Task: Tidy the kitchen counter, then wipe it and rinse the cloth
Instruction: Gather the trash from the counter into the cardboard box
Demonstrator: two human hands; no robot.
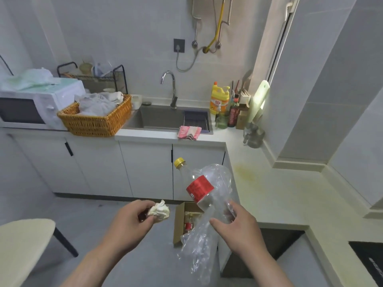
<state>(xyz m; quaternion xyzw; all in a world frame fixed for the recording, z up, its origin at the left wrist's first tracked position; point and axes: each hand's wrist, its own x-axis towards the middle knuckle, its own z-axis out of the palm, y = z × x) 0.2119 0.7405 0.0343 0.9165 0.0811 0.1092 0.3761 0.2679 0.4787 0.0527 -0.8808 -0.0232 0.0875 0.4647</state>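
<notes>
Lower centre of the frame: the left hand [130,223] pinches a crumpled paper wad [160,211] between thumb and curled fingers. Beside it, the right hand [242,228] has its fingers wrapped round the base of an empty clear plastic bottle [200,188] with a red label and yellow cap, tilted with the cap toward the upper left; a clear plastic bag [194,251] hangs crumpled from the same grip. Below both hands, an open cardboard box [178,224] stands on the floor against the cabinets. At right, the white counter [279,204] carries a yellowish stain [244,171]. Farther back, a pink cloth [189,132] lies folded on the counter at the front rim of the sink [161,119]. A wicker basket [95,123] of cloths sits left of the sink, and a yellow detergent bottle [219,98] right of the faucet [171,88].
</notes>
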